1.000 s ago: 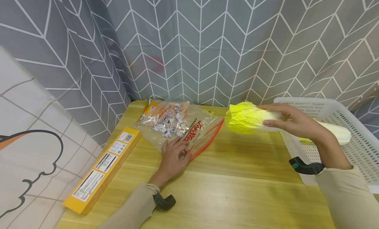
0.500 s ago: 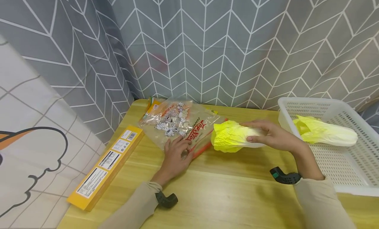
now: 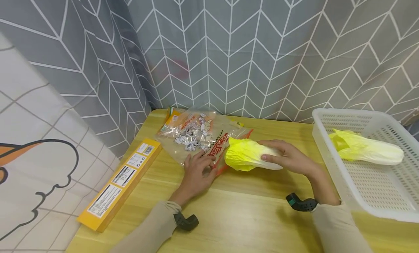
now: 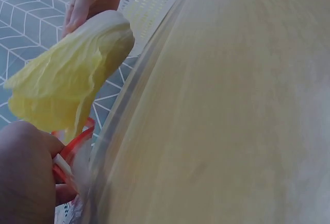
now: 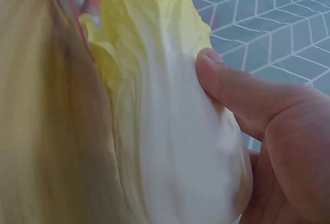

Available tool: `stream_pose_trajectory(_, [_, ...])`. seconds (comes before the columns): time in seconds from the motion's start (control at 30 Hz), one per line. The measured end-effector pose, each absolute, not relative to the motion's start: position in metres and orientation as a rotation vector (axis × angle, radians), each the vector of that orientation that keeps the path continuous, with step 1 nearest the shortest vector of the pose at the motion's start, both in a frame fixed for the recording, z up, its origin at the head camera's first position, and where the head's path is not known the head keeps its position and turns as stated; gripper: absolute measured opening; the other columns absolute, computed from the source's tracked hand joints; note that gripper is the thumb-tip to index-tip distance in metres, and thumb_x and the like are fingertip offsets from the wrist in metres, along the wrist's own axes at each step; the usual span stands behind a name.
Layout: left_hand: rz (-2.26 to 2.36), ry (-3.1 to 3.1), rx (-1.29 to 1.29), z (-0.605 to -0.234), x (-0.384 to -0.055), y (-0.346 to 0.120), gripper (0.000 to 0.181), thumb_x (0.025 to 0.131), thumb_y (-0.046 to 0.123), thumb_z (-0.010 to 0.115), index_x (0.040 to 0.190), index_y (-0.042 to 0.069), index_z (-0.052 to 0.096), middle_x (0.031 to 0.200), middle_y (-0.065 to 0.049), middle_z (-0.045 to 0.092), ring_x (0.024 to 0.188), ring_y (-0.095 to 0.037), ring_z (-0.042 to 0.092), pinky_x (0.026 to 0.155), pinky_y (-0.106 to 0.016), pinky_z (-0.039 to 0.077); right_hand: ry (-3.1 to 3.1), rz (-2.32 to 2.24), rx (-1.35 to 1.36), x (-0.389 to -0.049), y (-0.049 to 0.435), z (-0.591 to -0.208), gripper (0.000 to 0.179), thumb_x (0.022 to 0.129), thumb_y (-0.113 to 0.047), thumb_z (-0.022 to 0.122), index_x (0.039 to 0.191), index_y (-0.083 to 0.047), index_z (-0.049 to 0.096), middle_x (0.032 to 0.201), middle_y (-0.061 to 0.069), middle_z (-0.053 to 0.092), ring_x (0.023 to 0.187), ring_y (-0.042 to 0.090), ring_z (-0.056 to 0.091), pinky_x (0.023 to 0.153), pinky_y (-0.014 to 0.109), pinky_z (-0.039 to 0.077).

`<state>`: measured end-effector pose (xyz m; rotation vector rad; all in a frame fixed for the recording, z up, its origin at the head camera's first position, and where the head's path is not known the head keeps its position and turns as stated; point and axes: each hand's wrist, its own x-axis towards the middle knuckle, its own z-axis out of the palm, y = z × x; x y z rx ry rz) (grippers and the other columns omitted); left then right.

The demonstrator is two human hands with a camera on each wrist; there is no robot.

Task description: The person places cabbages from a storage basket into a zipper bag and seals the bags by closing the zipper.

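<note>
A person's right hand is gripping a cabbage around its white base, the yellow leafy end pointing toward the red-edged mouth of a clear plastic bag; whether they are touching is unclear. The left hand is holding the bag's mouth over a wooden table. Another cabbage is lying in a white basket on the right.

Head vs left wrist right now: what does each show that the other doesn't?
Head only: yellow box, orange packet, black wrist devices.
Left wrist only: a small white strip at the red edge of the bag, by the left hand.
Both: bag, left hand, right hand gripping a cabbage, basket, table, curtain.
</note>
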<state>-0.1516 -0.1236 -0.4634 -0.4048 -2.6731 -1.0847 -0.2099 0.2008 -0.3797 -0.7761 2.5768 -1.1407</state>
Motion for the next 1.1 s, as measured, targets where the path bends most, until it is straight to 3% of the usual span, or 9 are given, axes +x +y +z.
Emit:
stream_pose_trajectory(0.13, [-1.083, -2.686, -0.39, -0.465, -0.152, -0.122, 0.015, 0.093, 0.029, 0.067, 0.08, 0.025, 0.06, 0.135, 0.0, 0.068, 0.146, -0.035, 0.043, 0.12, -0.068, 0.007, 2.579, -1.194, -0.763, -0.21, 0.19, -0.388, 0.047, 0.098, -0.027, 0.069, 0.142, -0.016, 0.059, 0.139, 0.007, 0.064, 0.125, 0.026, 0.056, 0.104, 0.044, 0.046])
stream_pose_trajectory(0.33, [-1.071, -2.72, -0.372, -0.465, -0.152, -0.12, 0.017, 0.094, 0.028, 0.061, 0.079, 0.024, 0.056, 0.138, -0.002, 0.066, 0.145, -0.036, 0.043, 0.121, -0.068, 0.007, 2.626, -1.239, -0.732, -0.208, 0.18, -0.404, 0.048, 0.097, -0.026, 0.07, 0.142, -0.012, 0.06, 0.142, 0.012, 0.063, 0.131, 0.034, 0.055, 0.106, 0.053, 0.044])
stream_pose_trajectory(0.57, [-1.114, -2.665, -0.344, -0.462, -0.151, -0.121, 0.018, 0.098, 0.023, 0.056, 0.08, 0.019, 0.054, 0.137, -0.006, 0.066, 0.145, -0.036, 0.042, 0.121, -0.067, 0.008, 2.684, -1.161, -0.847, -0.207, 0.172, -0.409, 0.05, 0.09, -0.028, 0.078, 0.137, -0.016, 0.065, 0.127, 0.009, 0.068, 0.118, 0.029, 0.057, 0.097, 0.048, 0.045])
stream_pose_trajectory(0.87, [-1.3, -2.363, -0.311, -0.462, -0.154, -0.123, 0.015, 0.095, 0.015, 0.058, 0.081, 0.013, 0.056, 0.127, -0.014, 0.07, 0.132, -0.042, 0.054, 0.117, -0.066, 0.023, 2.729, -1.039, -0.975, -0.2, 0.168, -0.402, 0.056, 0.084, -0.029, 0.083, 0.136, -0.017, 0.066, 0.119, 0.004, 0.067, 0.112, 0.023, 0.052, 0.093, 0.044, 0.044])
stream_pose_trajectory(1.1, [-1.268, -2.266, -0.391, -0.464, -0.155, -0.122, 0.007, 0.092, 0.012, 0.06, 0.085, 0.012, 0.059, 0.123, -0.011, 0.071, 0.129, -0.039, 0.057, 0.113, -0.065, 0.03, 2.792, -0.992, -0.95, -0.2, 0.166, -0.402, 0.054, 0.087, -0.033, 0.08, 0.137, -0.017, 0.065, 0.118, 0.006, 0.069, 0.11, 0.025, 0.055, 0.092, 0.045, 0.047])
